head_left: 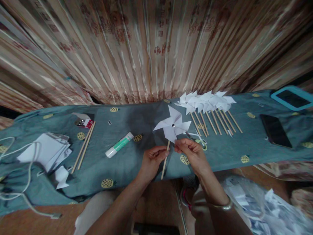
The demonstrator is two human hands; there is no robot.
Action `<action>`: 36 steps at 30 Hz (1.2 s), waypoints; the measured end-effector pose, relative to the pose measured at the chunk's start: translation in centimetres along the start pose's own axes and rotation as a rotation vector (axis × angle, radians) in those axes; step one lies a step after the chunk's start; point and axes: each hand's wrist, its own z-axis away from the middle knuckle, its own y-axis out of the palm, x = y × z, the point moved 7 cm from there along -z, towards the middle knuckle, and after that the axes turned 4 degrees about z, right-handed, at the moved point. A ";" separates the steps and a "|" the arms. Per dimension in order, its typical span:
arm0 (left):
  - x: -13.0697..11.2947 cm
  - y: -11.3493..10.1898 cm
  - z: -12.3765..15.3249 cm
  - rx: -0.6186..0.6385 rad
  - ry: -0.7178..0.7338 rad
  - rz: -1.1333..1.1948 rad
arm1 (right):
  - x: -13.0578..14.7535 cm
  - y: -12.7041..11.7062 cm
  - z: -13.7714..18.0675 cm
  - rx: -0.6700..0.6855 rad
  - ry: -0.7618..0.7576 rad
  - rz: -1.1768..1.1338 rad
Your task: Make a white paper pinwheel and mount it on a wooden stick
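One white pinwheel (168,121) hung central over the pineapple-print surface (234,150), left hand (152,162) pinching its stick (164,166), right hand (193,154) a blade tip (173,138), with pleated curtain (156,65) at twelve o'clock, plastic bag (246,195) at four.

white paper pinwheel (173,125) on wooden stick (164,166)

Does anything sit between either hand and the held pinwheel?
Nothing visible: the left hand pinches the stick of the pinwheel, the right hand is at a lower blade. Scissors lie beyond that hand, not between.
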 end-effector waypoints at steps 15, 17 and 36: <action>0.3 -0.2 0.0 0.057 0.010 0.021 | -0.9 1.8 0.3 0.075 0.048 -0.080; 0.3 -0.1 0.0 0.066 0.008 0.035 | -1.0 2.0 0.3 0.079 0.046 -0.082; 0.7 -0.8 0.8 0.030 -0.072 -0.037 | 0.8 -8.3 -0.4 -0.397 -0.105 -0.010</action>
